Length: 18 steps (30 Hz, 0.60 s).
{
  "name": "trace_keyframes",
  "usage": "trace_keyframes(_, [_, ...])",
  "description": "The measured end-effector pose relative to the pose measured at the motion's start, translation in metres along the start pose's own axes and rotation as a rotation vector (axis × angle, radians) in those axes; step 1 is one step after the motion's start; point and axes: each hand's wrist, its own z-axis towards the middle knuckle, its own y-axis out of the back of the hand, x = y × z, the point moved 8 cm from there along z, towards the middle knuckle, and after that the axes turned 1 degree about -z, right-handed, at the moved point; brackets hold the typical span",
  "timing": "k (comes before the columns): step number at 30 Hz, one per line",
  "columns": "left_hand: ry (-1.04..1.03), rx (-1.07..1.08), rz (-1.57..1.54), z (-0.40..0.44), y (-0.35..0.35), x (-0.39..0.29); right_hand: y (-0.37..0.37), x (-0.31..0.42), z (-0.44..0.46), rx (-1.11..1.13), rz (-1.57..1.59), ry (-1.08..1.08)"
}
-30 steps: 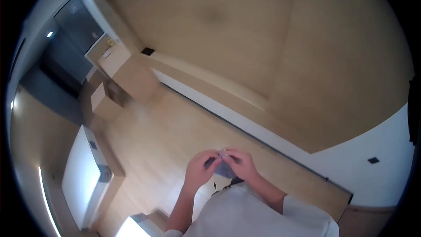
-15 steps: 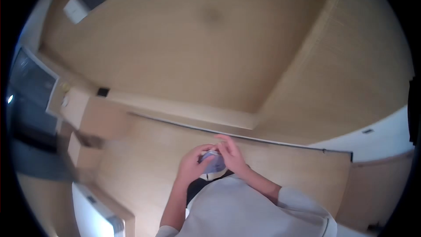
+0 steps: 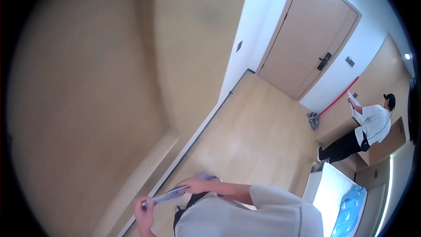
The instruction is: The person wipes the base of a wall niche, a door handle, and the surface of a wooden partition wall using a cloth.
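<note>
A small grey-purple cloth-like item (image 3: 164, 196) is stretched between my two hands at the bottom centre-left. The fingers of my left hand (image 3: 144, 213) are pinched on its lower left end. My right hand (image 3: 195, 185) grips its upper right end, and a bunched purple part shows just beyond the knuckles. Both hands are in front of my light grey shirt (image 3: 250, 215). What exactly the item is, I cannot make out.
A person (image 3: 372, 123) in a white top and black trousers stands at the right, holding a white sheet. Near them are a red-handled mop (image 3: 313, 120) and a white mattress (image 3: 326, 186) with blue bedding (image 3: 351, 206). A closed door (image 3: 309, 35) stands beyond the wooden floor (image 3: 245, 136).
The view has swung round to the door side, bringing the person and mop into sight. My hands have moved apart, and the purple item is now drawn out between them.
</note>
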Motion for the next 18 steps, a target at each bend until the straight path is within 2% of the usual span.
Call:
trace_keyframes(1, [0.057, 0.012, 0.017, -0.012, 0.015, 0.032, -0.010, 0.003, -0.004, -0.017, -0.020, 0.000])
trace_keyframes(2, [0.005, 0.077, 0.041, -0.013, 0.025, 0.050, -0.011, 0.015, -0.005, -0.107, -0.247, 0.041])
trace_keyframes(4, [0.183, 0.118, -0.008, -0.013, 0.038, 0.069, -0.024, 0.021, 0.007, -0.063, -0.395, -0.089])
trace_keyframes(5, [0.204, 0.107, -0.027, -0.011, 0.054, 0.122, -0.033, 0.018, 0.023, 0.063, -0.381, -0.205])
trace_keyframes(6, [0.029, 0.069, -0.039, -0.003, 0.069, 0.104, -0.022, 0.049, 0.031, -0.129, -0.147, -0.103])
trace_keyframes(7, [0.083, 0.064, 0.077, 0.004, 0.084, 0.093, -0.019, 0.059, 0.047, -0.170, -0.152, -0.048])
trace_keyframes(9, [-0.104, -0.093, 0.460, 0.003, 0.118, -0.002, -0.009, 0.102, 0.069, -0.387, -0.257, 0.141])
trace_keyframes(12, [-0.364, -0.194, 0.559, -0.009, 0.142, -0.069, 0.008, 0.187, 0.080, -0.623, -0.396, 0.411])
trace_keyframes(15, [-0.323, -0.075, 0.828, -0.006, 0.124, -0.053, 0.018, 0.165, 0.098, -0.532, -0.610, 0.540])
trace_keyframes(18, [-0.180, -0.076, 0.800, -0.019, 0.143, 0.044, -0.040, 0.138, 0.137, -0.343, -0.795, 0.435])
